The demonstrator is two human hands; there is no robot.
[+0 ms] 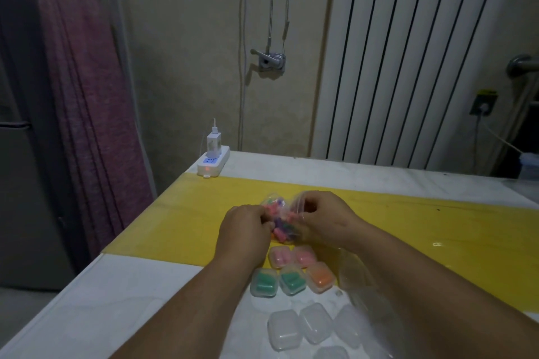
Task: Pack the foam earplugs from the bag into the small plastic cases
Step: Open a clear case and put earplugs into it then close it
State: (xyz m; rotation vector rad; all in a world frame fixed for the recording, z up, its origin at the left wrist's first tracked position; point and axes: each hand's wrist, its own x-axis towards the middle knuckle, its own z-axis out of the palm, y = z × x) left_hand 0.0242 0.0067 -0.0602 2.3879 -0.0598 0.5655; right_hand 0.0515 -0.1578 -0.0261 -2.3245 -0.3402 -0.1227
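Note:
A clear plastic bag (278,213) of pink, purple and green foam earplugs lies on the yellow mat (180,221). My left hand (243,227) grips its left side and my right hand (323,220) pinches its opened top edge. Just in front of the bag stand shut filled cases: two pink (291,256), two green (277,282) and one orange (320,277). Nearer to me lie several clear cases with nothing visible inside (300,329).
A white power strip (213,162) with a charger plugged in sits at the table's far left corner. A second clear plastic bag (354,271) lies to the right of the filled cases. The table's left edge (96,259) runs close by; a radiator stands behind.

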